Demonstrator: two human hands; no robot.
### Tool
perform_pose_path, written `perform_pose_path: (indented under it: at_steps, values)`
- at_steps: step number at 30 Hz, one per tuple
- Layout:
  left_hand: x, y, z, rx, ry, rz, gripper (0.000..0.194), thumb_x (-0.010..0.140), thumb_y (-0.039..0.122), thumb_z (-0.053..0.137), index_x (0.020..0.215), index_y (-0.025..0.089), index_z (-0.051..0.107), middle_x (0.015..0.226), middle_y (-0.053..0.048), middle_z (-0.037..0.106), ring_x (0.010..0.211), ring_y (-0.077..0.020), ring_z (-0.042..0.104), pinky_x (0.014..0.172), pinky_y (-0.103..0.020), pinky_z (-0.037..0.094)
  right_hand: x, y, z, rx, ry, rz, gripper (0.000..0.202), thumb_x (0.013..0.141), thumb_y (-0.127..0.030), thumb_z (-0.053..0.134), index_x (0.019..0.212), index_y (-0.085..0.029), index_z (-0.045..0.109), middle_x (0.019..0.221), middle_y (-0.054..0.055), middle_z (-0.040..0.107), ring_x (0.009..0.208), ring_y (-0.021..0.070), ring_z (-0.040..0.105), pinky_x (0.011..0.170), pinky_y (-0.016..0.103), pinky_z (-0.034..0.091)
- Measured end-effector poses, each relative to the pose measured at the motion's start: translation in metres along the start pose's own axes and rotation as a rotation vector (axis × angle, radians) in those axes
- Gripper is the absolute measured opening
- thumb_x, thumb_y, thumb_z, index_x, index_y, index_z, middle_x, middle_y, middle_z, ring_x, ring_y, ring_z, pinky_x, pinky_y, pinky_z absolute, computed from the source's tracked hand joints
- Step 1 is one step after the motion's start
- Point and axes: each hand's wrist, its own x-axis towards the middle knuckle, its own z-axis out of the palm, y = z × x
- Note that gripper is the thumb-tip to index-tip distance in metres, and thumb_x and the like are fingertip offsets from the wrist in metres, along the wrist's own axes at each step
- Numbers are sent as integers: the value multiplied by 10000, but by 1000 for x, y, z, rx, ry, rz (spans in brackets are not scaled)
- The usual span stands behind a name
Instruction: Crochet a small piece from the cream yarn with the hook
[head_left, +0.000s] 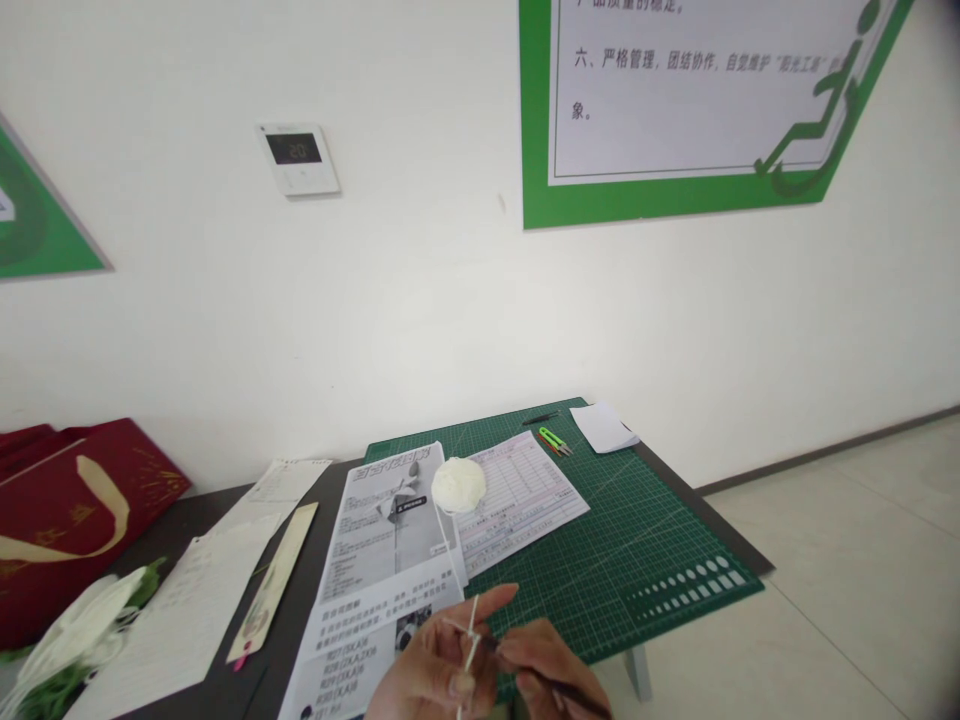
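I see left hand (pixel 442 665) closed on yarn (pixel 471 640), strand looped over finger for tension. Right hand (pixel 547 670) clamped on hook (pixel 570 690), tip at loop. Yarn ball (pixel 458 485) far on mat (pixel 660 560), feeding freely.

Soft fuzzy yarn ball (pixel 458 485) — matt gridded mat (pixel 660 545), printed paper sheets (pixel 390 540)
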Motion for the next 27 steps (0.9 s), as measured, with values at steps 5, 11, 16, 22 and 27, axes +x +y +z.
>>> perform_pose_path:
  at_steps: [5, 11, 16, 22, 27]
  values:
    - [4, 2, 0, -22, -41, -10, 643, 389, -5, 713, 1028, 52, 663, 422, 53, 453, 427, -50, 392, 401, -161, 258, -8, 3, 7, 267, 194, 363, 147, 792, -360, 606, 856, -275, 709, 721, 22, 688, 572, 145, 609, 522, 241, 504]
    - [2, 8, -1, -40, -102, 14, 622, 418, -8, 645, 1038, 31, 652, 375, 84, 363, 387, -39, 273, 384, -173, 239, -5, 0, -1, 378, 278, 514, 134, 736, -364, 665, 784, -249, 714, 702, 11, 674, 560, 135, 598, 548, 244, 483]
    - [2, 9, -2, -35, -129, -2, 618, 416, 5, 654, 1032, 36, 656, 377, 84, 356, 385, -38, 252, 375, -176, 211, 0, -1, -6, 368, 307, 582, 189, 704, -385, 687, 733, -199, 712, 646, 25, 658, 539, 151, 590, 542, 268, 465]
    - [0, 11, -2, 24, -65, 5, 558, 398, 53, 694, 956, 73, 700, 356, 91, 319, 365, -39, 235, 371, -190, 201, 5, -2, -10, 508, 269, 658, 187, 703, -374, 701, 728, -190, 719, 620, 24, 660, 540, 133, 586, 545, 241, 450]
    - [2, 10, -6, 76, 22, 44, 457, 427, 30, 685, 879, 84, 728, 385, 76, 376, 370, -33, 287, 394, -190, 215, 5, 4, -9, 759, 286, 820, 182, 687, -338, 731, 730, -162, 715, 556, 29, 668, 482, 100, 572, 486, 197, 445]
